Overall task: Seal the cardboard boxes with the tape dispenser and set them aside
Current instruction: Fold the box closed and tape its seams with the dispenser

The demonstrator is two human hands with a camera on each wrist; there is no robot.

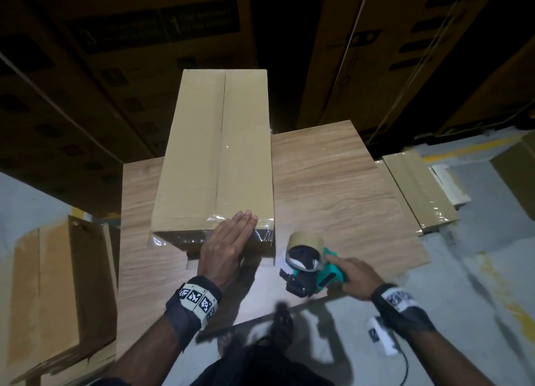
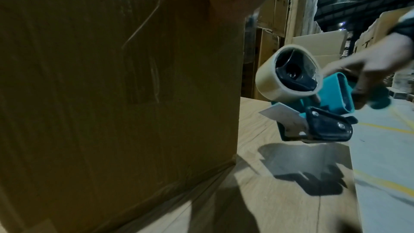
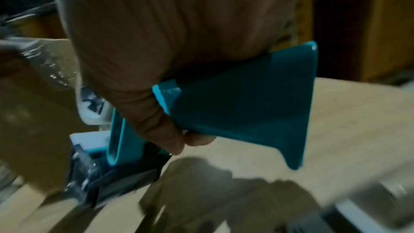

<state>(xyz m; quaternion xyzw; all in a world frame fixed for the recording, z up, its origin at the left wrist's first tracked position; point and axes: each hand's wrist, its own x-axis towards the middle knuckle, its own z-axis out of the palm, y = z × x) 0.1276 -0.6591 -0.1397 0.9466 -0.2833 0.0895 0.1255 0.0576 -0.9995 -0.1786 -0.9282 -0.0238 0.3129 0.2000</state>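
Observation:
A long closed cardboard box (image 1: 215, 154) lies on the wooden table (image 1: 333, 183), with clear tape along its top seam and over its near edge. My left hand (image 1: 228, 243) lies flat, fingers straight, pressing the tape over the box's near top edge. The left wrist view shows the box's near face (image 2: 112, 95) close up. To the right, my right hand (image 1: 351, 272) grips the teal handle of the tape dispenser (image 1: 309, 267), holding it just above the table beside the box. The right wrist view shows my fingers (image 3: 156, 121) wrapped round the handle (image 3: 246, 104).
A taped box (image 1: 419, 188) lies low to the right of the table. An open box (image 1: 60, 293) stands at the left. Tall stacked cartons (image 1: 115, 67) fill the background. A white device with a cable (image 1: 382, 339) lies on the grey floor near my right wrist.

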